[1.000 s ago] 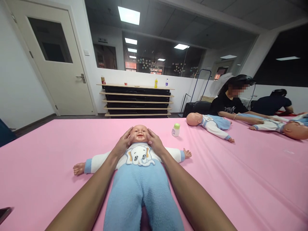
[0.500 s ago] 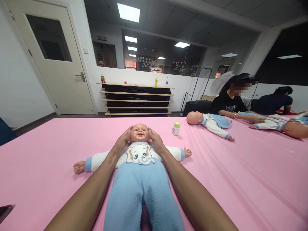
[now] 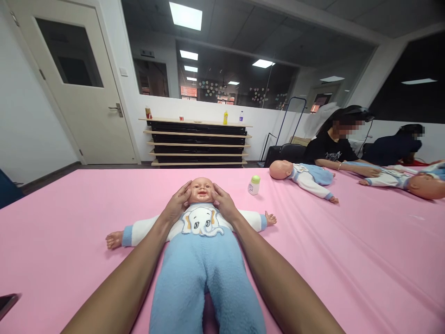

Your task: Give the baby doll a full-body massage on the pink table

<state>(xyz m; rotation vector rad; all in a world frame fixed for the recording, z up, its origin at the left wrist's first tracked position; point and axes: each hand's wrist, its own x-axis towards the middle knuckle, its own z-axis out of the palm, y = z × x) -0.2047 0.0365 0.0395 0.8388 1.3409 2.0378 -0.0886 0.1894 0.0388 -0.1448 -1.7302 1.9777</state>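
A baby doll [image 3: 205, 260] lies on its back, face up, in a white top with an elephant face and light blue trousers. Its arms stretch out to both sides. My left hand [image 3: 178, 200] cups the left side of the doll's head [image 3: 201, 186], fingers curved along it and the thumb by the cheek. On the opposite side my right hand [image 3: 224, 202] holds the head the same way. The undersides of both hands are hidden. To the right of the head stands a small white bottle [image 3: 254, 186] with a green cap.
A pink sheet [image 3: 62, 208] covers the table. Another doll [image 3: 306, 178] lies at the right, and beyond it a person [image 3: 335, 144] handles a further doll [image 3: 413, 182]. A dark phone-like object [image 3: 7, 304] rests at the left edge. Shelves [image 3: 198, 141] stand behind.
My thumbs and fingers have slid slightly inward over the sides of the doll's face. The doll and the bottle stay in place.
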